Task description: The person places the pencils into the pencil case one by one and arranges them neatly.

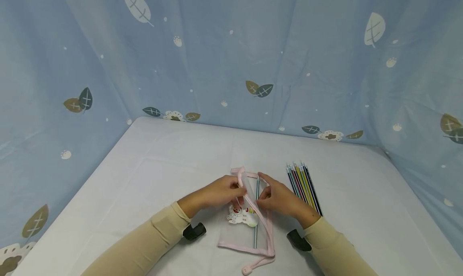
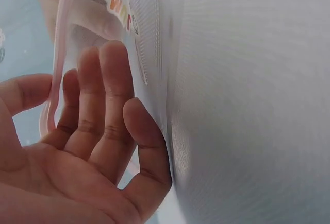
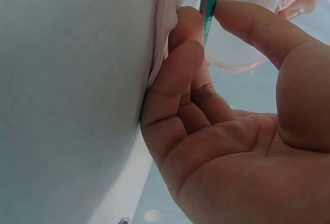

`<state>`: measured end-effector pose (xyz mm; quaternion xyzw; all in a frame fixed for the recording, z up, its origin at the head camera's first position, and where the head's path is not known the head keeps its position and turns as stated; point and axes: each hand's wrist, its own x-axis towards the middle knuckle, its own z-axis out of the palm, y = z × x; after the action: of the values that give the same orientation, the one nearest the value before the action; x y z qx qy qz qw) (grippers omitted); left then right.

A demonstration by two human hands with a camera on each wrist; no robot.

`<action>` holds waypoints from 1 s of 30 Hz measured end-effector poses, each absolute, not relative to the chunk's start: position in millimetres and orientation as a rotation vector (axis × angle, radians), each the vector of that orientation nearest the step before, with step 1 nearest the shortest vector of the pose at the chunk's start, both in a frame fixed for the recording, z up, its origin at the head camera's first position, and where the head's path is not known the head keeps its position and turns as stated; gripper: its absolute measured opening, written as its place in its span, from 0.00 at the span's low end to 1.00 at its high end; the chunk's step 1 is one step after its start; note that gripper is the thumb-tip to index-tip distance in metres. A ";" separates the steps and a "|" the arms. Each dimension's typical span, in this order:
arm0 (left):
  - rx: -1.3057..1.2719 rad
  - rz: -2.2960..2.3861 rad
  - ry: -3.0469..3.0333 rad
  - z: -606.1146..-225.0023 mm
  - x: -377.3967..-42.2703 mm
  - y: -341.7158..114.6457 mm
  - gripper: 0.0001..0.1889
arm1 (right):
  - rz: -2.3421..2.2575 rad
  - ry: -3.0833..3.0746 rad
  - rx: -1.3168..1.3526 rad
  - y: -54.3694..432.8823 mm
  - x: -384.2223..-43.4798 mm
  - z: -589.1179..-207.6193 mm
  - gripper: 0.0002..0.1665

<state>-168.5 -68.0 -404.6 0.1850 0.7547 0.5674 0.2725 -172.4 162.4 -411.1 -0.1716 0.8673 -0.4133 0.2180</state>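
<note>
A see-through mesh pencil pouch [image 1: 235, 235] with pink trim lies on the white table, its zipped side lifted. My left hand [image 1: 224, 191] holds the pink edge; in the left wrist view the thumb touches the trim [image 2: 61, 33] while the other fingers reach along the mesh. A teal pencil [image 1: 255, 238] lies lengthwise in the pouch, seen through the mesh. My right hand [image 1: 281, 195] pinches this pencil [image 3: 209, 10] between thumb and finger at the pouch opening. A cartoon print with coloured letters [image 1: 240, 217] marks the pouch front.
Several striped pencils [image 1: 304, 185] lie in a loose bunch right of the pouch, partly behind the right wrist. The pouch's pull strap [image 1: 258, 262] trails toward the front. Blue patterned cloth [image 1: 217, 59] hangs around the white table [image 1: 173, 147].
</note>
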 end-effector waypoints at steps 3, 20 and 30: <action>0.513 1.512 2.030 -405.2 -168.3 -68.3 0.11 | -1.102 2.438 -0.487 159.9 -171.9 -411.6 0.53; 0.533 1.497 2.039 -401.2 -167.6 -68.7 0.11 | -1.011 2.489 -0.508 153.9 -171.8 -409.8 0.52; 0.531 1.483 2.051 -401.6 -167.3 -69.5 0.12 | -1.026 2.465 -0.554 155.9 -170.5 -410.2 0.47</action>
<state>-167.3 -69.5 -401.6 0.1975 0.7626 0.5516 0.2742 -170.5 155.9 -410.2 -0.1988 0.8846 -0.3680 0.2060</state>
